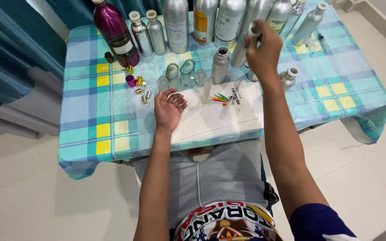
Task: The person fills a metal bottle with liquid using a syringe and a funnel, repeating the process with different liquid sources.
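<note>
My right hand [263, 50] is raised above the table and grips a slim silver aluminium bottle [242, 50] near its neck, tilted. My left hand [168, 108] rests palm up on the edge of a white cloth [211, 120], fingers loosely curled, with nothing clearly in it. A clear plastic measuring cylinder [207, 90] stands on the cloth just right of that hand. A thin clear pipette [228, 103] leans over the cloth below my right hand. An open silver bottle [220, 64] stands between the two hands.
A checked blue and yellow tablecloth [94, 111] covers the small table. Several tall silver bottles [177, 24] and a purple bottle [115, 31] line the back. Small glass vials [186, 72] and gold and purple caps [136, 82] lie left of centre. A teal curtain [5, 49] hangs at left.
</note>
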